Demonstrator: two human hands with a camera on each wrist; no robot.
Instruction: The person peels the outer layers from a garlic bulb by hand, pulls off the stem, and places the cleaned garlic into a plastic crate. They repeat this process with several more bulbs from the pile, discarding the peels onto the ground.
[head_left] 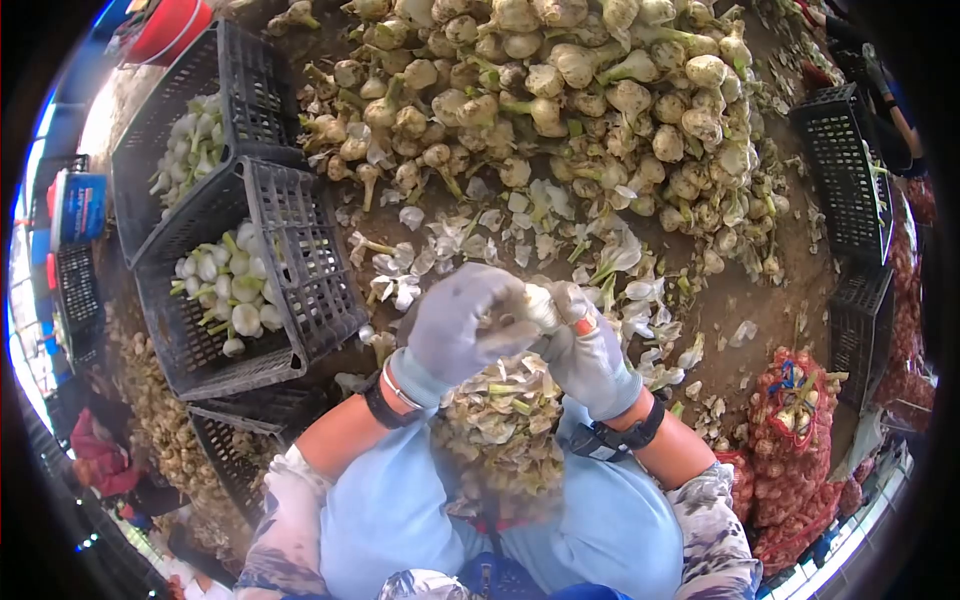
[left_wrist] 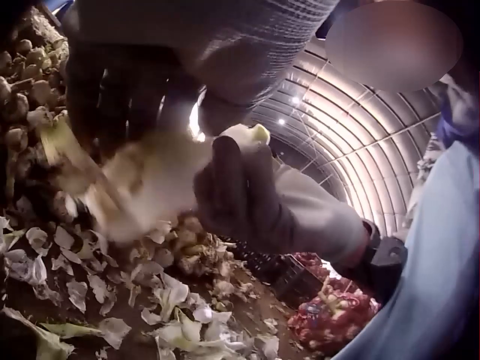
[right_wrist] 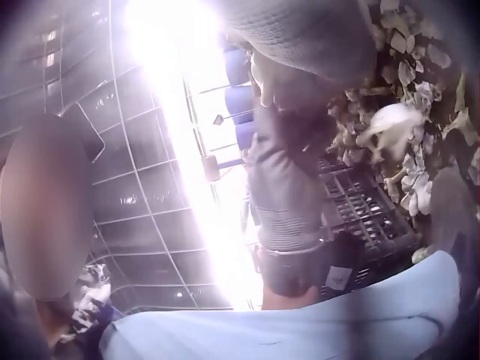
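Both gloved hands meet over the lap in the head view, with a pale garlic bulb (head_left: 541,306) between them. My left hand (head_left: 462,318), in a grey glove, curls its fingers round the bulb from the left. From the other side my right hand (head_left: 588,352) pinches it with thumb and fingers; an orange-red band shows on one finger. In the left wrist view the garlic and its stalk (left_wrist: 64,146) are blurred. The right wrist view shows little of the bulb. Loose peelings (head_left: 505,410) are heaped on the lap below the hands.
A large pile of unpeeled garlic (head_left: 560,80) lies ahead, with scattered skins (head_left: 620,250) before it. Black crates (head_left: 310,255) at left hold cleaned white bulbs (head_left: 240,285). Red mesh sacks (head_left: 795,440) of garlic stand at right near more black crates (head_left: 845,175).
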